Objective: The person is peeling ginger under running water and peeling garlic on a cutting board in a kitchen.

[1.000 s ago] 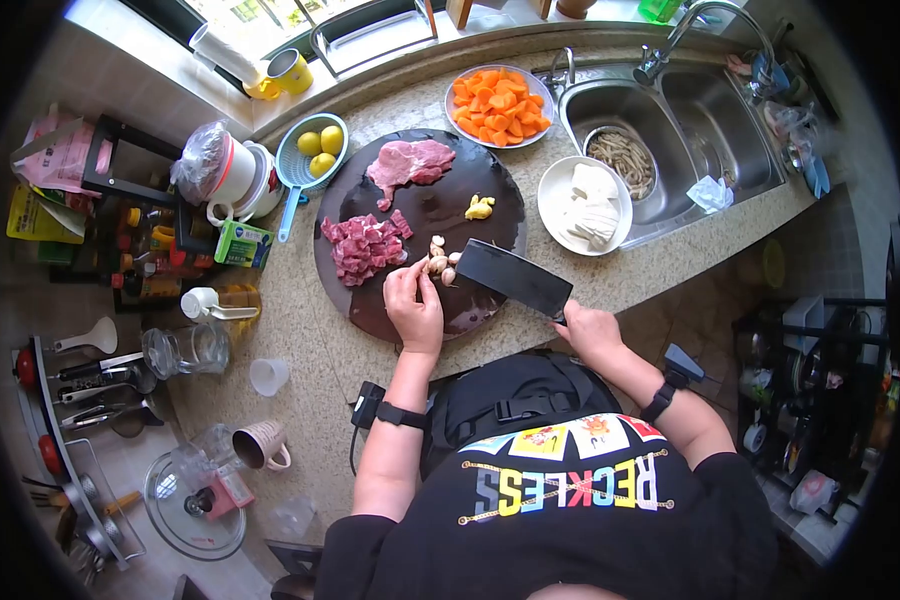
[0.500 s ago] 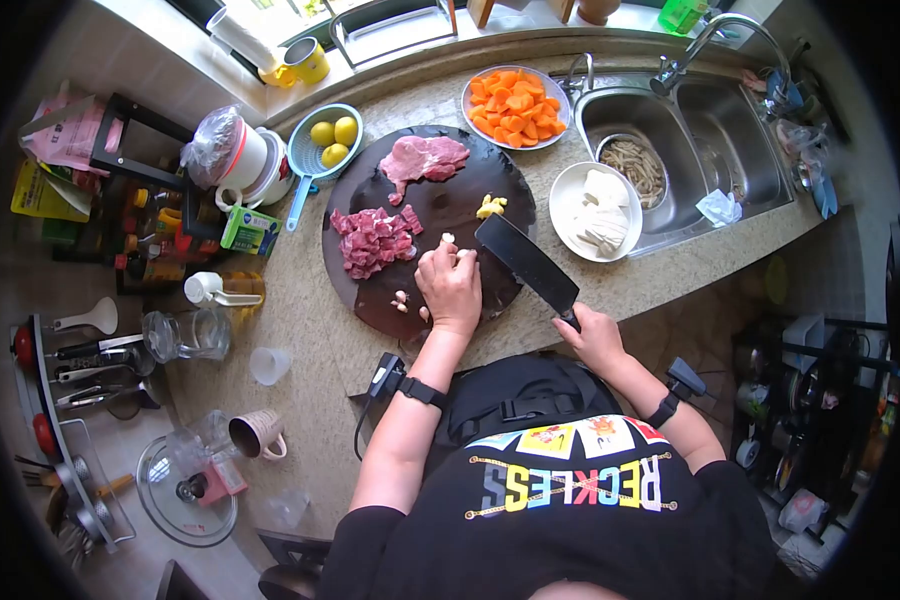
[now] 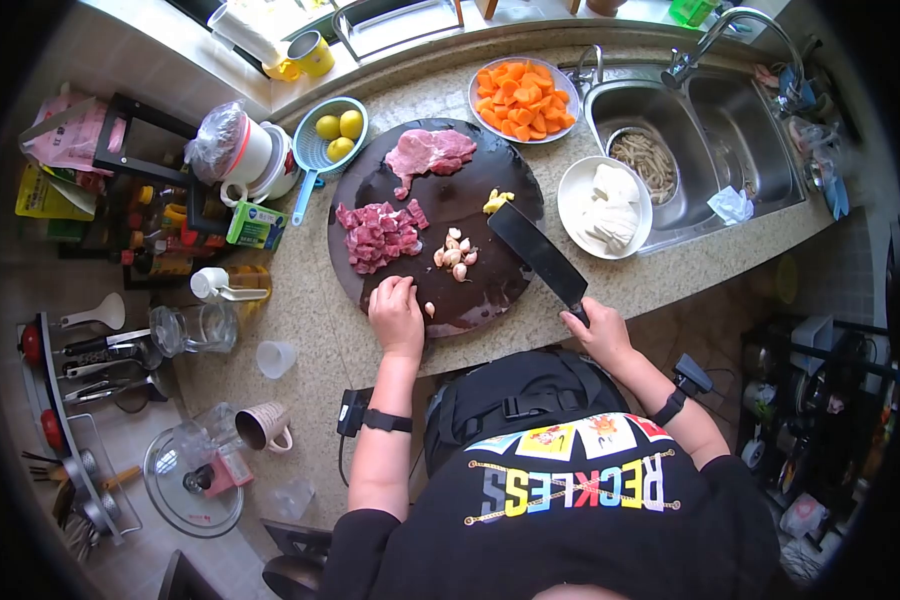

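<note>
A: First, the left hand?
B: Palm down on the near-left edge of the round dark cutting board, fingers bent onto the wood. Impossible to tell whether anything sits under them.
A: Nearest thing to it?
B: One loose garlic clove, just beside the thumb side, apart from the small heap of garlic cloves farther in, near the board's middle.
A: And the right hand?
B: Wrapped tight round the handle of a cleaver, just off the board's near-right edge. Broad dark blade slanting up and inward over the right part of the board, tip near a yellowish piece of ginger. Unclear whether resting on the wood or held just above.
A: Meat?
B: Diced red meat piled left of the garlic heap; a whole raw slab at the far edge.
A: Around the board?
B: Carrot chunks on a plate beyond, by the sink; a white plate with pale pieces to the right; a blue strainer holding yellow fruit at the far left.
</note>
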